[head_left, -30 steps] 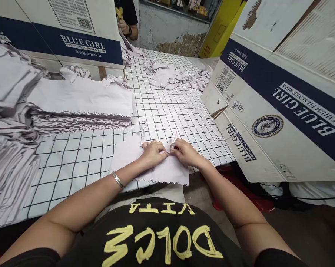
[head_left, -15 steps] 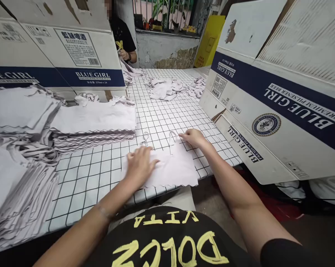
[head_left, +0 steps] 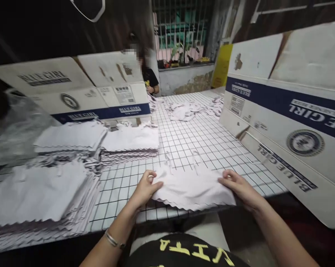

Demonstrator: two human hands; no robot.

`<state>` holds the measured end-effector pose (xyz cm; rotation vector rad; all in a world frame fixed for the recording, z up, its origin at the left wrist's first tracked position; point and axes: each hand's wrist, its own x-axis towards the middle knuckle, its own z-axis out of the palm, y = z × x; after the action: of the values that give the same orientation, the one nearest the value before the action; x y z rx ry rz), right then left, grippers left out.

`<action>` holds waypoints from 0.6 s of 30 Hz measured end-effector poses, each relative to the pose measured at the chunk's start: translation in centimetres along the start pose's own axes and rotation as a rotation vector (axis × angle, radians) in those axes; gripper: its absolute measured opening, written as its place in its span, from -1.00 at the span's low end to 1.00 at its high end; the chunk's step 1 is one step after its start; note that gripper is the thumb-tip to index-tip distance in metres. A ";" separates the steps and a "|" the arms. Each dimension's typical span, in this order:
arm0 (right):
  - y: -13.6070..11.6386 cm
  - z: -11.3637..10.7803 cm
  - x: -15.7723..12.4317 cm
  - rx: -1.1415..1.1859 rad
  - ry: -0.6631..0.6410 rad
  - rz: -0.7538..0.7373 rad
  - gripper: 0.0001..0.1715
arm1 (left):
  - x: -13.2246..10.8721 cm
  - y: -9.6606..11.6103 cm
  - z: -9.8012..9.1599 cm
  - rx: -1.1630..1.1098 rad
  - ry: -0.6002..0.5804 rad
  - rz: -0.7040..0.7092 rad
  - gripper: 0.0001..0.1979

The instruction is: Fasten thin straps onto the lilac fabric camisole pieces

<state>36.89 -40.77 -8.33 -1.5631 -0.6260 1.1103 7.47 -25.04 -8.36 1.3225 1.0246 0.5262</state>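
Observation:
A pale lilac cloth piece with a scalloped lower edge and thin straps lies at the near edge of the grid-patterned table. My left hand pinches its left side, fingers closed on the fabric. My right hand grips its right side the same way. A silver bracelet sits on my left wrist.
Stacks of the same cloth pieces fill the left of the table, with a bigger pile nearer me. Blue Girl cardboard boxes stand at left and right. Loose pieces lie far back, beside another person.
My head has lifted, so the view shows more of the room. Both hands moved from the straps and the cloth's middle out to its two side edges and took hold.

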 end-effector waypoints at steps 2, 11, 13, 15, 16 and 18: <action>-2.0 -1.2 0.9 0.159 -0.040 0.076 -0.54 | 0.1 2.6 -0.9 -0.217 -0.134 -0.054 -0.47; -21.2 6.3 12.1 0.329 -0.090 -0.228 -0.80 | 6.0 21.6 -12.8 0.156 0.034 0.218 -0.89; -24.1 10.1 14.7 0.340 -0.095 -0.295 -0.80 | 7.7 24.6 -15.8 0.279 0.232 0.277 -0.83; -24.5 13.7 17.0 0.293 -0.120 -0.261 -0.81 | 9.5 25.5 -18.3 0.456 0.413 0.250 -0.77; -23.8 15.5 18.0 0.248 -0.135 -0.213 -0.80 | 10.4 25.0 -19.2 0.582 0.475 0.203 -0.76; -20.8 18.5 19.8 0.147 -0.149 -0.103 -0.77 | 12.2 22.7 -20.6 0.831 0.524 0.085 -0.75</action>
<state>32.01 -9.62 4.82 -1.3177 -0.7002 1.1751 1.20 0.92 10.96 2.0191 1.7376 0.5452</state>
